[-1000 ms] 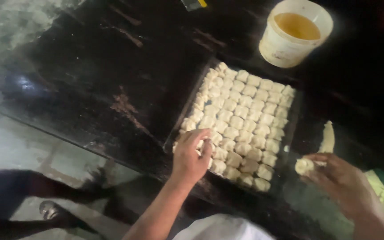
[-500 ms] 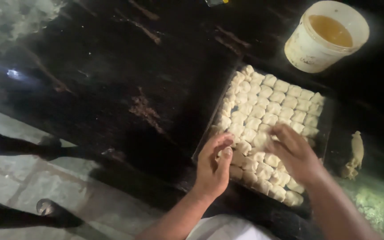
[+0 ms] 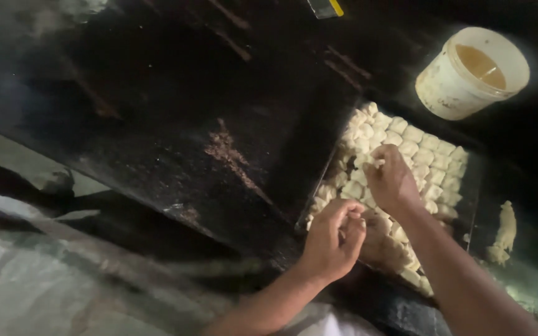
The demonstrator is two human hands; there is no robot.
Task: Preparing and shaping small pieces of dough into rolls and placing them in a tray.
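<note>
A dark baking tray (image 3: 472,186) lies on a black worktop and is packed with rows of small pale dough pieces (image 3: 428,155). My right hand (image 3: 390,180) reaches over the tray's left part, fingers pinched on a dough piece among the rows. My left hand (image 3: 334,239) hovers at the tray's near left corner with fingers curled; whether it holds anything is unclear. My right forearm hides the near rows.
A white plastic bucket (image 3: 468,74) of amber liquid stands beyond the tray. A lump of loose dough (image 3: 504,230) lies right of the tray. The black worktop (image 3: 175,106) stretches left, with a pale floor (image 3: 63,286) below its edge.
My right hand has come from the loose dough at the right to over the tray, carrying a dough piece. My left hand stays at the near left corner. The view has shifted left.
</note>
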